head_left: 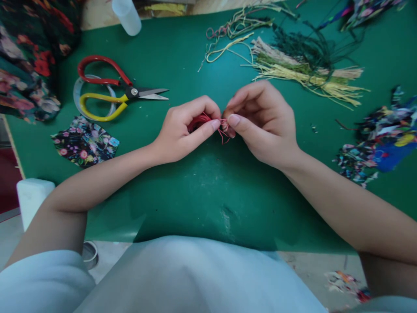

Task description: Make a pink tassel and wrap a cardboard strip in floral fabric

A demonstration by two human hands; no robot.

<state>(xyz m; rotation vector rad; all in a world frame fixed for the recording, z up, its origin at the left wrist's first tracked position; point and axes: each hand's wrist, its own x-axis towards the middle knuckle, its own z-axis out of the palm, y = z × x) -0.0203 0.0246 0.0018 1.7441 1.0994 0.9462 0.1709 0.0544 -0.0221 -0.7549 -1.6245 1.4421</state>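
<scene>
Over the middle of the green table, my left hand (190,129) is closed round a bundle of red cord (198,121), with its thumb and forefinger pinched at the end. Thin loose strands hang out below the fingertips. My right hand (265,126) meets it there, thumb and forefinger pinching the strand ends, its other fingers curled. The fingertips of both hands nearly touch, and most of the bundle is hidden in my left palm. Scissors (134,92) with one red and one yellow handle lie partly open beyond my left hand, on a roll of tape (78,93).
Green and yellow cords (302,71) lie in a bundle at the back right, near tangled strands (234,28). Fabric scraps (378,139) are heaped at the right. A floral fabric piece (86,142), a larger floral cloth (31,61) and a white cup (127,17) are on the left.
</scene>
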